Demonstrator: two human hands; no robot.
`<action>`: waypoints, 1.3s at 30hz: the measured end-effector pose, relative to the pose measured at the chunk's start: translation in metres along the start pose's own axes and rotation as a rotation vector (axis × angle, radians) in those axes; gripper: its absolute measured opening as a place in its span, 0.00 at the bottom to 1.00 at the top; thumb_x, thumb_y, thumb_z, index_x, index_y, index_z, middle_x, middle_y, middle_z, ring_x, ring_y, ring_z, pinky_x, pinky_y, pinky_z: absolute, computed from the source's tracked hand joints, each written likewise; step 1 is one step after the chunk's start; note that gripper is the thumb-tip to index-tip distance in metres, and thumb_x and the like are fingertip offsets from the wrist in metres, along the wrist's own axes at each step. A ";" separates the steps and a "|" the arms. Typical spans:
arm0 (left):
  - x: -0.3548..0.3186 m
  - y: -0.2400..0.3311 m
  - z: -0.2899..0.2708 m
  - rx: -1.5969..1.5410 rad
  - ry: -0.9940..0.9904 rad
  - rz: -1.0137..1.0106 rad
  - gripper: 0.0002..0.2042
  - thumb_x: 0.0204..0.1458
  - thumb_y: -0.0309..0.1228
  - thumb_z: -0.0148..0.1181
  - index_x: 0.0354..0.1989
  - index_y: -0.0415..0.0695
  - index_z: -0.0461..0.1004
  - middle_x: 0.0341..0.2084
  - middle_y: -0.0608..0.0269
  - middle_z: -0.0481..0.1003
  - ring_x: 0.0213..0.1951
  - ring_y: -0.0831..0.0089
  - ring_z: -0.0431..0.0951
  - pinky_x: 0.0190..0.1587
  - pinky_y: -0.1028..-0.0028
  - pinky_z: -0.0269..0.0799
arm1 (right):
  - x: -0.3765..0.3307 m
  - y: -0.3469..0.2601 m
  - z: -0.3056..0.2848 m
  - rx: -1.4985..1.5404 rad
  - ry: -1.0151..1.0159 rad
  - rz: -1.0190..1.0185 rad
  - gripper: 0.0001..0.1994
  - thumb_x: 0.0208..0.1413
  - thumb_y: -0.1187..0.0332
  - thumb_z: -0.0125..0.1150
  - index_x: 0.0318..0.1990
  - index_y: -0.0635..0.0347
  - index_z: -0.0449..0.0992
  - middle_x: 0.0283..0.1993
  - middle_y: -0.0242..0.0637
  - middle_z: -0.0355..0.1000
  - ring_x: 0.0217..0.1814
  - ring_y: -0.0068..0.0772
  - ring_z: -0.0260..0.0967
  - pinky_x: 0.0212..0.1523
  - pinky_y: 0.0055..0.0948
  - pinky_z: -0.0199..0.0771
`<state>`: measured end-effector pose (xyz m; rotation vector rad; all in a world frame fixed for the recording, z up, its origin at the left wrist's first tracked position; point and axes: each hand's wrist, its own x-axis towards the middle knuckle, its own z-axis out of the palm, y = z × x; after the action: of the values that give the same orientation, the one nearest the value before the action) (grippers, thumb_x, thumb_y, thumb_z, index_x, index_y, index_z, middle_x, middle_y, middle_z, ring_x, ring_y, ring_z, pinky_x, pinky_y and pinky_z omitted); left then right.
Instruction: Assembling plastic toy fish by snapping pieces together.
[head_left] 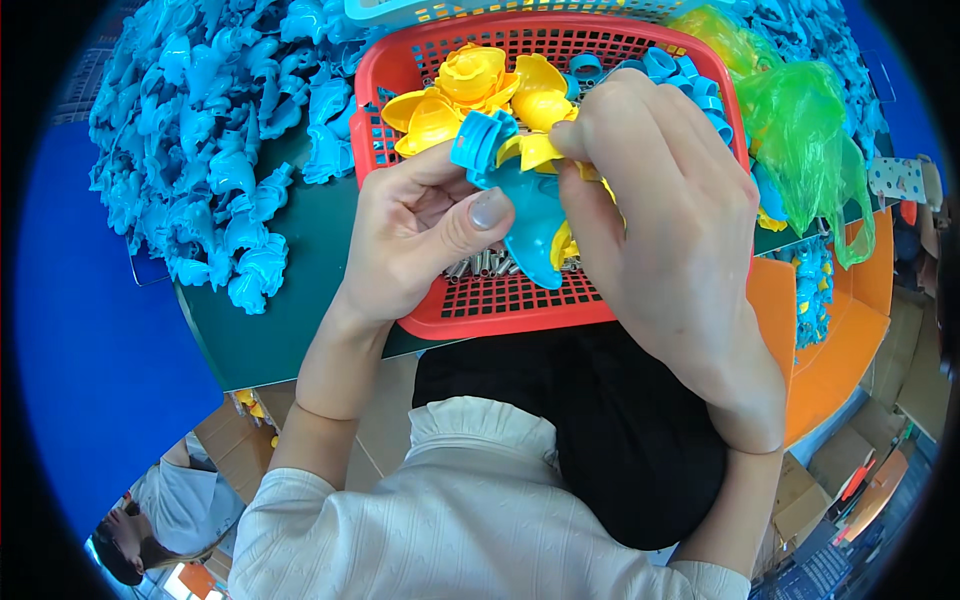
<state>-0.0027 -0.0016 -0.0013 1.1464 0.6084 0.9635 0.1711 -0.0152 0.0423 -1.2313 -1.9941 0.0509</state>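
My left hand (415, 235) is closed around a blue curved plastic piece (532, 220) with a ring-shaped collar, its thumb pressed on the front. At the top of that piece, my right hand (665, 190) pinches a yellow plastic piece (535, 150) against it. The fingertips of the right hand are partly hidden behind its own knuckles. Both hands hover over a red plastic basket (500, 325). In the basket lie yellow petal-like plastic parts (465, 85), blue rings (690, 80) and small metal tubes (485, 264).
A large heap of blue plastic parts (215, 140) covers the left of the dark green table (230, 345). Another blue heap (825, 40) and a green plastic bag (805, 130) are at the right. An orange chair (850, 330) stands lower right; another person (175, 510) is lower left.
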 end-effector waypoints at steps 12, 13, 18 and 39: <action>0.003 0.000 -0.006 0.004 -0.069 -0.060 0.21 0.50 0.31 0.60 0.50 0.31 0.66 0.37 0.58 0.74 0.38 0.76 0.74 0.42 0.76 0.71 | -0.009 0.015 0.010 0.169 0.033 0.036 0.13 0.33 0.85 0.61 0.30 0.64 0.70 0.26 0.38 0.65 0.27 0.37 0.67 0.26 0.28 0.67; 0.002 0.000 -0.005 0.005 -0.068 -0.058 0.21 0.50 0.31 0.60 0.50 0.31 0.66 0.37 0.58 0.74 0.38 0.76 0.74 0.42 0.76 0.71 | -0.008 0.015 0.010 0.135 0.067 -0.006 0.13 0.32 0.86 0.61 0.30 0.65 0.70 0.25 0.38 0.66 0.27 0.36 0.67 0.26 0.28 0.66; 0.002 0.002 -0.003 0.088 -0.023 -0.030 0.21 0.49 0.30 0.61 0.50 0.31 0.66 0.37 0.57 0.73 0.40 0.75 0.74 0.45 0.74 0.71 | -0.009 0.015 0.013 -0.031 0.121 -0.112 0.13 0.32 0.86 0.61 0.30 0.64 0.70 0.24 0.36 0.66 0.26 0.35 0.67 0.25 0.25 0.66; 0.008 -0.003 0.000 -0.045 -0.108 0.061 0.34 0.43 0.25 0.65 0.58 0.38 0.53 0.50 0.52 0.65 0.52 0.67 0.66 0.53 0.70 0.66 | -0.020 0.018 -0.010 0.487 -0.189 0.440 0.10 0.48 0.76 0.60 0.39 0.67 0.73 0.31 0.33 0.71 0.31 0.19 0.68 0.31 0.19 0.68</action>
<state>0.0020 0.0056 -0.0032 1.1752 0.4648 0.9559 0.1952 -0.0249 0.0299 -1.3399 -1.6804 0.8451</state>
